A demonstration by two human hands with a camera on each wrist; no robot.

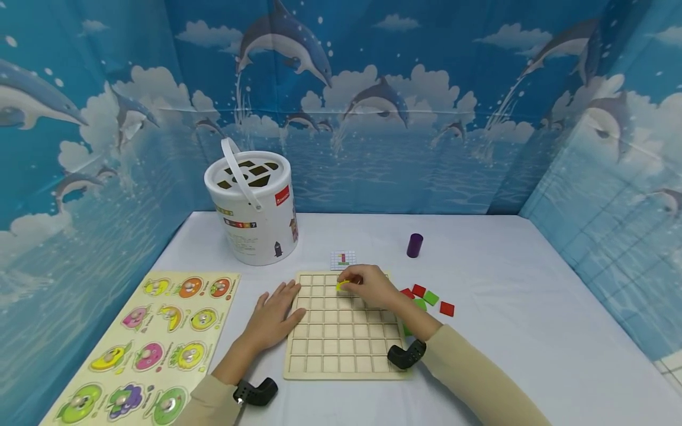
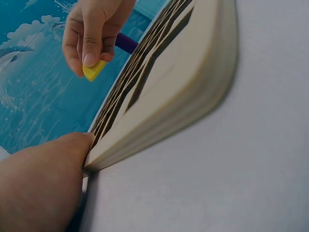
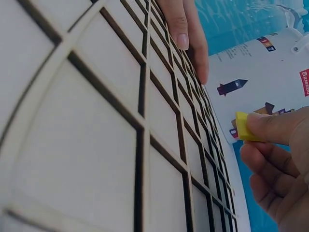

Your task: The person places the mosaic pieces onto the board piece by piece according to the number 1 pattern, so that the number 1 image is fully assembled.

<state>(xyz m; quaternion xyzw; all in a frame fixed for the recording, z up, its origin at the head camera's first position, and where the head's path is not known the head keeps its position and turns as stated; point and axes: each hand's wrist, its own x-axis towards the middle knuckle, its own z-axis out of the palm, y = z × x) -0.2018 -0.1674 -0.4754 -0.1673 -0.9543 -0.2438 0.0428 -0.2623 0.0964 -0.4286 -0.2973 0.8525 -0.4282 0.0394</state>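
Note:
A pale wooden grid board [image 1: 330, 347] lies flat on the table in front of me. My right hand [image 1: 367, 286] is over its far part and pinches a small yellow tile [image 1: 343, 285] between thumb and fingers. The right wrist view shows the yellow tile [image 3: 245, 127] held above the grid. With fingers spread, my left hand [image 1: 273, 316] rests at the board's left edge, its thumb lying on the frame. Just beyond the board lies a small card [image 1: 343, 259] printed with a grid and a few coloured squares.
Red and green tiles [image 1: 447, 309] lie scattered right of the board, some hidden by the right forearm. A purple cylinder [image 1: 414, 245] stands behind them. A white lidded bucket [image 1: 256, 219] stands back left; a fruit puzzle board [image 1: 205, 296] lies at the left.

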